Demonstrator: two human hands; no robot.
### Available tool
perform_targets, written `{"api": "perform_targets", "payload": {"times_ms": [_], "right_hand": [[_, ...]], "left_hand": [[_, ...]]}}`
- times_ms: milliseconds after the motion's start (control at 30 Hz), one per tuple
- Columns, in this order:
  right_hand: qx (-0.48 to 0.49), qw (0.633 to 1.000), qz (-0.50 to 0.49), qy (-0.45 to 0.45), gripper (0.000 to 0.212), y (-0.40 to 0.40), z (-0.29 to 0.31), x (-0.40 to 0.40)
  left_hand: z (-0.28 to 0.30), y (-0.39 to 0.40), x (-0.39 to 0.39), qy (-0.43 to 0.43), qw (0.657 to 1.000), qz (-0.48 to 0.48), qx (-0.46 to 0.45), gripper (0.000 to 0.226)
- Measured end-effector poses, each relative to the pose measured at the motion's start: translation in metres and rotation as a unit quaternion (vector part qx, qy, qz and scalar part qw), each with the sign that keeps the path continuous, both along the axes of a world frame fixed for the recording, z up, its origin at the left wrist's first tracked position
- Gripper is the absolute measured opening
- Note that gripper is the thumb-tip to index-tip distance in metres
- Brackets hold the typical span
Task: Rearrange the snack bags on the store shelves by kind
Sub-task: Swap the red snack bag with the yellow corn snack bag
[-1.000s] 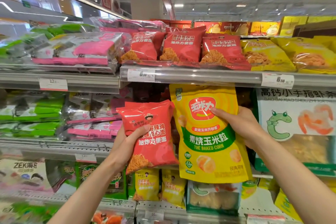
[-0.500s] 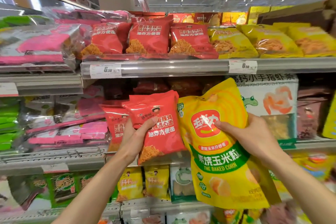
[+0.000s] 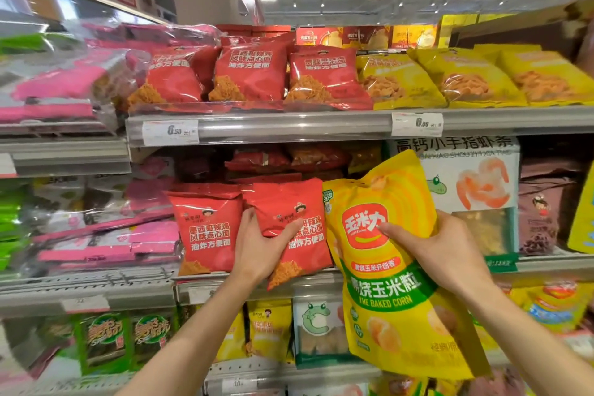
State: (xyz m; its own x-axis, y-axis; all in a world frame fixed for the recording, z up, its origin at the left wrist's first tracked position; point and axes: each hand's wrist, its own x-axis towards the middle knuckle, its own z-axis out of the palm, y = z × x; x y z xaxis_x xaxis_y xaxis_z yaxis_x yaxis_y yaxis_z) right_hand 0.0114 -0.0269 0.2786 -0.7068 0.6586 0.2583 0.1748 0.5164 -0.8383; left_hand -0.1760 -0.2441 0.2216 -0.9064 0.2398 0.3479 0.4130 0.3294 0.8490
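Two hands are up at the middle shelf, each with a snack bag. The left hand [image 3: 262,247] grips a red noodle-snack bag [image 3: 294,228], thumb laid across the front and fingers curled behind its left edge; the bag leans with its top to the left, and its lower corner hangs just over the front lip of the middle shelf [image 3: 96,294]. Just beside it on the left, touching or nearly so, a matching red bag [image 3: 205,228] stands upright on that shelf. The right hand [image 3: 440,251] pinches a large yellow baked-corn bag [image 3: 389,283], thumb pressed on the red logo and fingers wrapped round the right edge; this bag tilts too, its top near the underside of the upper shelf [image 3: 289,125] and its bottom hanging well below the middle shelf's edge, in front of the goods on the lowest tier. The yellow bag's left edge meets the held red bag. Behind the yellow bag stands a white shrimp-stick pack [image 3: 475,183] with a green frog drawn on it, and to its right a brownish-purple bag [image 3: 540,212]. On the upper shelf three red noodle bags [image 3: 250,74] sit in a row, with yellow snack bags [image 3: 466,80] to their right and pink-and-clear packs [image 3: 58,87] to their left. Two price tags [image 3: 416,124] reading 6.50 are clipped on that shelf's rail. Down on the left, green seaweed packs [image 3: 103,337] fill the lowest tier.
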Motion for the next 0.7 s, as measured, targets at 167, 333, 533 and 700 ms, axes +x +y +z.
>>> {"api": "perform_targets", "payload": {"times_ms": [167,333,533,700], "right_hand": [[0.002,1.0,0.003,0.011,0.065,0.003,-0.005,-0.005],[-0.007,1.0,0.006,0.021,0.066,0.003,-0.007,-0.012],[-0.034,0.999,0.006,0.027,0.068,-0.004,-0.012,-0.022],[-0.045,0.999,0.01,0.027,0.055,-0.005,-0.013,-0.022]], "left_hand": [[-0.005,-0.001,0.013,0.082,0.986,0.11,-0.099,0.089],[-0.005,0.002,0.024,0.057,0.989,0.136,-0.022,0.074],[0.002,0.002,0.022,0.014,0.993,0.108,0.039,0.077],[0.004,-0.002,0.021,-0.004,0.994,0.087,0.06,0.062]]}}
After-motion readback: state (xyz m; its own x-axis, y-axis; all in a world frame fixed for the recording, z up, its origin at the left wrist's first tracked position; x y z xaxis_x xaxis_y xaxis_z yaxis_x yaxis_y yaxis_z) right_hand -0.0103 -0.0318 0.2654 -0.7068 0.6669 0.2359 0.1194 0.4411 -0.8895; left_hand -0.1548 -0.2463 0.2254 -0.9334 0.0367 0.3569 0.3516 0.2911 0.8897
